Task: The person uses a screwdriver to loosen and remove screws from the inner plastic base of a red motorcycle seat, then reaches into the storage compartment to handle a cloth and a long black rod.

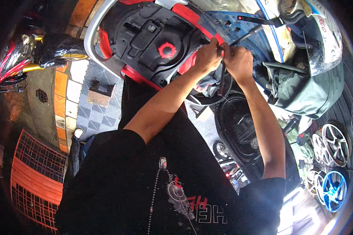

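Observation:
The body of a motor scooter (145, 51) lies in front of me, with a black inner section, red side panels and a red round cap (167, 50). My left hand (209, 56) is closed at the right-hand edge, its fingers pinched against the red trim (217, 38). Right beside it, my right hand (239, 62) is curled into a fist, nearly touching the left. A thin dark rod (245, 38) sticks out past the right fist toward the upper right. What lies inside either hand is hidden by the fingers.
A black seat-shaped tub (239, 129) stands below my right forearm. Farther right are a dark green bag (302, 94), a clear-visored helmet (323, 43) and several wheels (335, 190). Left are a small block (101, 94), an orange grille (37, 180) and another motorcycle (23, 62).

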Demonstrator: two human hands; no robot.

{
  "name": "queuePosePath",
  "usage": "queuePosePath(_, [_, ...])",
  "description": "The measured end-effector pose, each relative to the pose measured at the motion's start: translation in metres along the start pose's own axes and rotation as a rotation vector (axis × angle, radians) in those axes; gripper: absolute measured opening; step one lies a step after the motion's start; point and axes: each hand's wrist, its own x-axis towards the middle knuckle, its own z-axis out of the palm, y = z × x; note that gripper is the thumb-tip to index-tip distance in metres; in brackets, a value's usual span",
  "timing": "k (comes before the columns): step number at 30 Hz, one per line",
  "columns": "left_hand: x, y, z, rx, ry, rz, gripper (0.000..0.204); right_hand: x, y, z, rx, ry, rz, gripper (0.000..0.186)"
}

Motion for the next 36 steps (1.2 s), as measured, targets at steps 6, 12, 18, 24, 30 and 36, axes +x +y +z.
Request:
queuePosePath(6, [0.005, -0.01, -0.005, 0.107, 0.014, -0.059, 0.03, 0.003, -0.029, -0.045, -0.264, -0.06, -0.267, 0.022])
queuePosePath(12, [0.007, -0.019, -0.007, 0.027, 0.043, 0.035, 0.026, 0.011, -0.015, -0.037, -0.604, -0.03, -0.66, 0.02])
queuePosePath(18, [0.011, -0.004, -0.013, 0.154, -0.06, -0.1, 0.027, 0.017, -0.005, -0.006, -0.076, -0.144, 0.006, 0.039])
queuePosePath(24, [0.011, -0.01, -0.02, 0.231, -0.119, -0.14, 0.028, 0.003, -0.032, -0.043, -0.31, -0.071, -0.262, 0.022])
queuePosePath(30, [0.008, -0.01, -0.014, 0.213, -0.135, -0.086, 0.027, 0.004, 0.001, -0.041, -0.586, -0.055, -0.617, 0.015])
queuePosePath(36, [-0.003, 0.007, -0.012, 0.091, -0.087, -0.125, 0.027, -0.015, 0.01, -0.017, -0.503, -0.145, -0.417, 0.02])
